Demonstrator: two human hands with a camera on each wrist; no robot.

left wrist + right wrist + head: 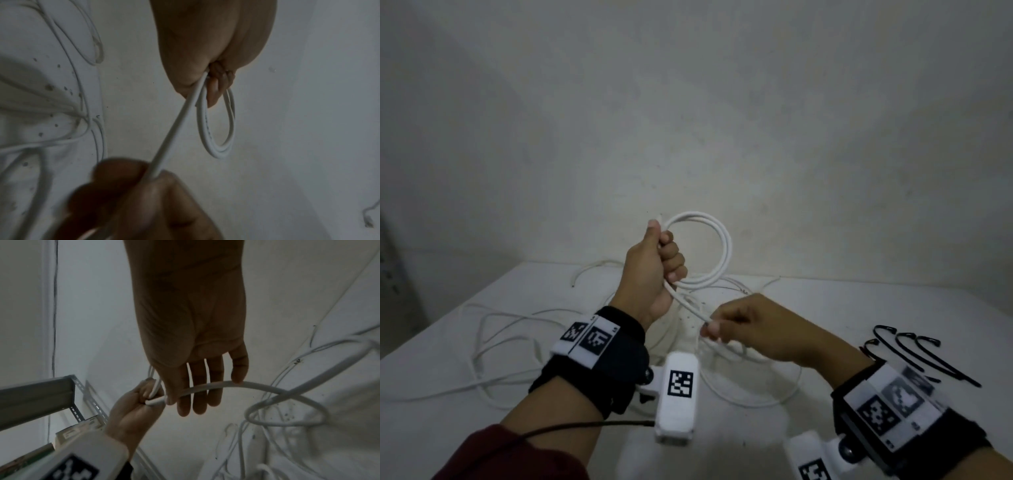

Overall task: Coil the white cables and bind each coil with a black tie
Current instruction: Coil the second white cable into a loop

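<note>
My left hand (658, 263) is raised over the table and grips a small coil of white cable (725, 246), which stands upright as a ring of a few turns. In the left wrist view the coil (218, 147) hangs from the curled fingers (213, 91). A straight run of the same cable (690, 305) slants down to my right hand (717, 330), which pinches it between thumb and fingers. In the right wrist view the cable (222, 384) crosses the right fingers (197, 386) and loops away to the right. Several black ties (917, 353) lie on the table at the right.
Loose white cables (496, 346) sprawl over the white table (876, 301), left and centre, under both hands. A bare wall rises just behind the table. A grey metal shelf frame (41, 394) shows at the left in the right wrist view.
</note>
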